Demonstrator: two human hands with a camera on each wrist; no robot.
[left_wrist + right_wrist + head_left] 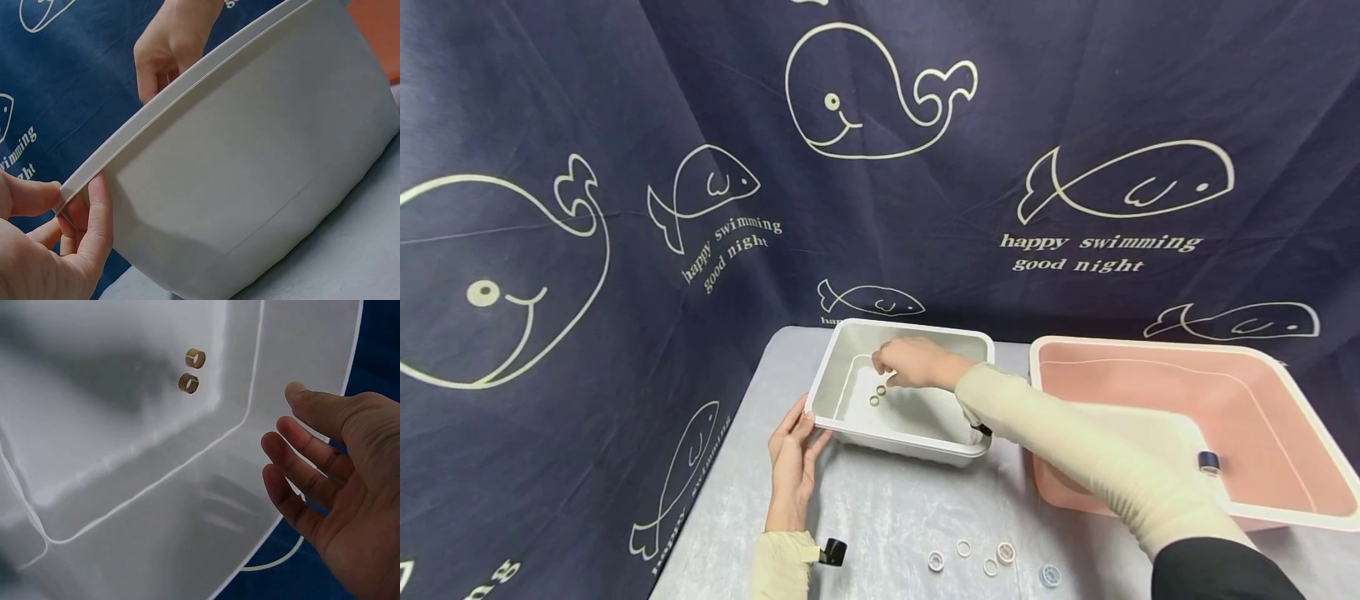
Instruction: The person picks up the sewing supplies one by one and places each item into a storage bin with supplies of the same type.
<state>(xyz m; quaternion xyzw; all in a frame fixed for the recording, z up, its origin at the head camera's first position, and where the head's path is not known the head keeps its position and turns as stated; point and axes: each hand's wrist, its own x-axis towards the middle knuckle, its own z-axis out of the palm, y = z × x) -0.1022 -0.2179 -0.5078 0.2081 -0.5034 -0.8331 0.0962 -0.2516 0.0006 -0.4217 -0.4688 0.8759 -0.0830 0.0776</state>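
Visibly, the left hand [792,458] pinches the near left corner of a light grey rectangular plastic bin [910,447], its thumb on the rim and its other fingers curled beneath the lip, as the left wrist view shows up close. The right hand [917,362] reaches over into that bin, its fingers loosely bent and spread away from the thumb, gripping nothing; whether their tips touch the bin's inner wall I cannot tell. Two small gold-coloured rings [184,381] with textured outer faces lie just beside each other on the bin's pale floor, toward its left part, near the right hand yet apart from it. Right of the grey bin stands a larger pink plastic tub [1157,371] with a white rim, and inside it rests a small dark blue roll [1208,462]. Nearer the person, on the pale grey bench [730,533], lie two thin white rings [958,552], a pink-and-white roll [936,552], a second, pinker roll [1006,544] and a blue roll [1049,567]. Both forearms wear cream sleeves [1090,442], and a small black device [832,552] sits at the left wrist. Behind hangs a navy curtain [925,208] printed with whales, fish and white lettering.
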